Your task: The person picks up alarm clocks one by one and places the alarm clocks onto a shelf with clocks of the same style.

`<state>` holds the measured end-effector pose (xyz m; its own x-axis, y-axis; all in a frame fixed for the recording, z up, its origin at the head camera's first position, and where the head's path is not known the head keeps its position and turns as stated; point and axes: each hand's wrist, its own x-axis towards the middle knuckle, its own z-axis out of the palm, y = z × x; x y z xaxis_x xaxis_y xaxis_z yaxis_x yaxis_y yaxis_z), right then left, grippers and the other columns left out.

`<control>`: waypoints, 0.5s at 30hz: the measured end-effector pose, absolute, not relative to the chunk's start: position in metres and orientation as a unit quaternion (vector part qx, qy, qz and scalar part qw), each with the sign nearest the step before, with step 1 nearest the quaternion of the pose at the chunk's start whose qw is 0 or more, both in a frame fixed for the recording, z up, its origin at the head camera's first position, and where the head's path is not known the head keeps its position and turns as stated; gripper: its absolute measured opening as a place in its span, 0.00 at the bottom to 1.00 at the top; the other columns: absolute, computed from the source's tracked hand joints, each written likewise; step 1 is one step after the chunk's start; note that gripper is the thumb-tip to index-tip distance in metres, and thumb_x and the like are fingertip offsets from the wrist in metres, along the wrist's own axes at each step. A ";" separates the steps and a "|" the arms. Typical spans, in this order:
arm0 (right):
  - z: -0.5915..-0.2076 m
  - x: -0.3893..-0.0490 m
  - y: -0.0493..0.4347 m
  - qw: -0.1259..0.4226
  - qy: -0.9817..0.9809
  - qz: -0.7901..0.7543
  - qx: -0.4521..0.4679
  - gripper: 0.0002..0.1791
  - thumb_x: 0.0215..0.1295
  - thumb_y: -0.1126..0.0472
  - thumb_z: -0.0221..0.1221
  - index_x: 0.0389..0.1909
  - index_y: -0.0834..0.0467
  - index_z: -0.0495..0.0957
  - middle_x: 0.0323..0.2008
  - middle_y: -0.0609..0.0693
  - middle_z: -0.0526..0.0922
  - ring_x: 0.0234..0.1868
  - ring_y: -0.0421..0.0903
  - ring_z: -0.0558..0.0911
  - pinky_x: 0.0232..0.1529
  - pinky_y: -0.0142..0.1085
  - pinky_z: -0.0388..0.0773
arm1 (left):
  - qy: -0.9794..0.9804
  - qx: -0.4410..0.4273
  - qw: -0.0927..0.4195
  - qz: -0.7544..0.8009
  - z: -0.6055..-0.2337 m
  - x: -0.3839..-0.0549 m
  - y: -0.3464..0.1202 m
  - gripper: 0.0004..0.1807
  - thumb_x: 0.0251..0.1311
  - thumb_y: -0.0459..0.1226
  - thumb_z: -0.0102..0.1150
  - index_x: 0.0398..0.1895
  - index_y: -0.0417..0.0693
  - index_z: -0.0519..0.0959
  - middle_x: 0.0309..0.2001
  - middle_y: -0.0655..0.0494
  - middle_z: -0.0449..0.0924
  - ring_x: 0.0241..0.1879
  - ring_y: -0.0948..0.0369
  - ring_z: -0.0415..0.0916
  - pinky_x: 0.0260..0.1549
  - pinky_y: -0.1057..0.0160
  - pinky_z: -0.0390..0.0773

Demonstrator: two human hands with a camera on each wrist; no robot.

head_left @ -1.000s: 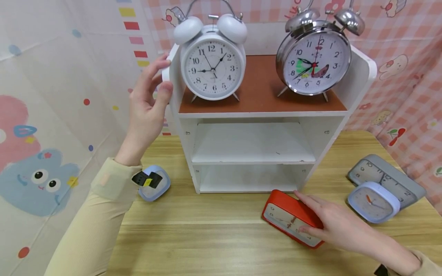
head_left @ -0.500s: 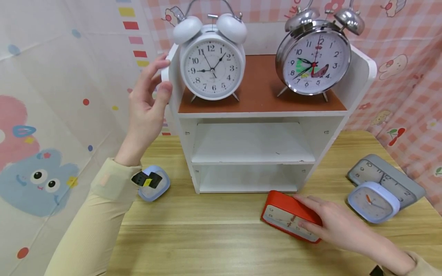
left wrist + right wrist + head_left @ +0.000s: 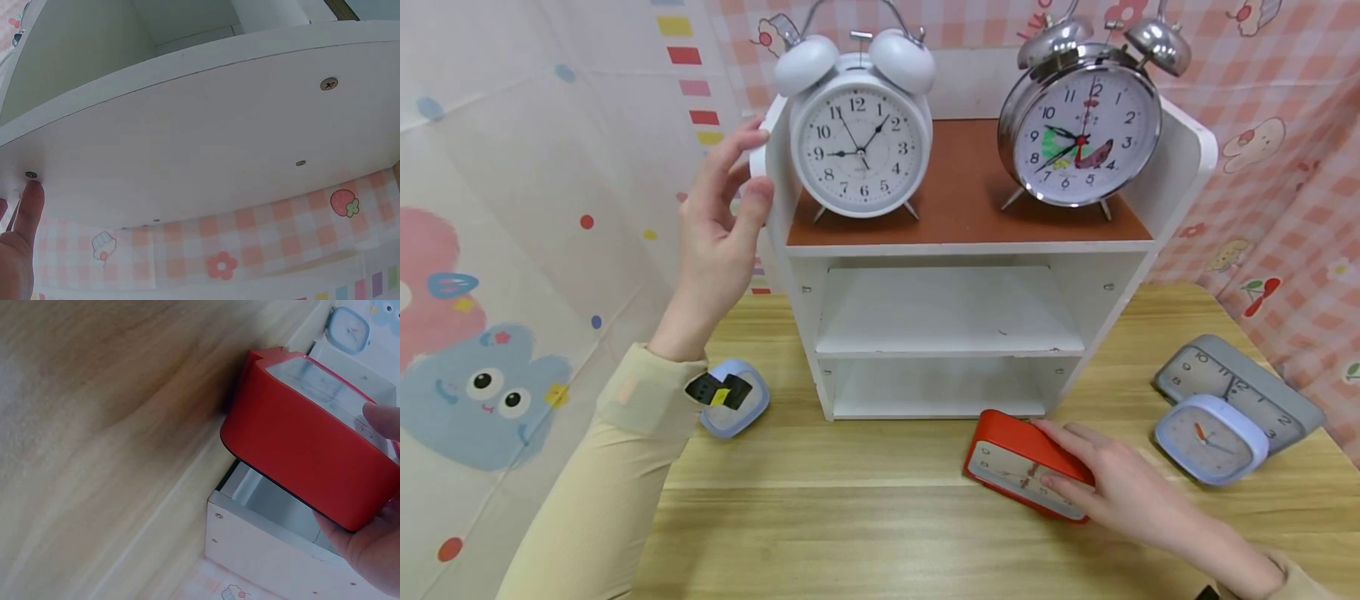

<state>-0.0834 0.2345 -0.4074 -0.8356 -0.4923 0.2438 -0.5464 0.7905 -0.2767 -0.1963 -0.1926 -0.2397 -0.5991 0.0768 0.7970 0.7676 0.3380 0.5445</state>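
My right hand (image 3: 1116, 483) grips a red desk clock (image 3: 1022, 446) on the wooden table, thumb across its dial and fingers behind. In the right wrist view the red clock (image 3: 306, 437) stands tilted over the tabletop, with the thumb (image 3: 382, 420) on its face side. My left hand (image 3: 718, 217) rests its fingertips against the left side panel of a white shelf unit (image 3: 951, 312). The left wrist view shows a finger (image 3: 29, 212) touching the panel beside a screw. On the brown shelf top stand a white twin-bell alarm clock (image 3: 861, 150) and a silver twin-bell alarm clock (image 3: 1082, 137).
A small blue clock (image 3: 737, 412) lies left of the shelf, partly behind my left wrist. At right, another blue clock (image 3: 1210, 442) leans by a grey clock (image 3: 1240, 387). Patterned curtains (image 3: 1285, 208) hang behind the table (image 3: 850, 517).
My right hand has shifted slightly left with the red clock, whose right end has risen a little. The left hand stays at the panel.
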 end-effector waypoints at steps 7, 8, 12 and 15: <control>-0.412 -0.083 0.235 0.102 -0.936 0.175 0.287 0.34 0.61 0.53 0.75 0.67 0.56 0.78 0.42 0.37 0.85 0.37 0.28 0.78 0.35 0.31 0.82 | -0.741 -0.284 0.344 -0.501 -0.240 -0.196 -0.192 0.24 0.80 0.41 0.51 0.72 0.40 0.69 0.79 0.53 0.68 0.71 0.52 0.76 0.62 0.68 0.84; -0.413 -0.083 0.235 0.103 -0.936 0.176 0.288 0.34 0.61 0.53 0.75 0.67 0.56 0.78 0.42 0.37 0.84 0.37 0.28 0.78 0.35 0.31 0.82 | -0.741 -0.285 0.345 -0.501 -0.240 -0.196 -0.193 0.24 0.80 0.41 0.51 0.72 0.40 0.69 0.79 0.53 0.68 0.71 0.52 0.76 0.62 0.68 0.84; -0.415 -0.083 0.236 0.106 -0.934 0.178 0.291 0.34 0.61 0.53 0.75 0.68 0.56 0.78 0.42 0.36 0.84 0.37 0.27 0.77 0.34 0.30 0.81 | -0.742 -0.286 0.345 -0.499 -0.240 -0.196 -0.193 0.25 0.80 0.43 0.51 0.72 0.40 0.69 0.80 0.53 0.67 0.71 0.51 0.76 0.62 0.68 0.84; -0.416 -0.083 0.235 0.112 -0.933 0.177 0.292 0.35 0.61 0.53 0.75 0.68 0.57 0.77 0.42 0.36 0.84 0.37 0.27 0.77 0.35 0.31 0.81 | -0.744 -0.285 0.345 -0.496 -0.240 -0.196 -0.193 0.24 0.80 0.42 0.51 0.72 0.40 0.69 0.80 0.53 0.67 0.72 0.51 0.75 0.63 0.68 0.83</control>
<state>-0.0833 0.2354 -0.4160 -0.8042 -0.5062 0.3115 -0.5850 0.7668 -0.2643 -0.1964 -0.1925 -0.2403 -0.5994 0.0809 0.7963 0.7662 0.3456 0.5417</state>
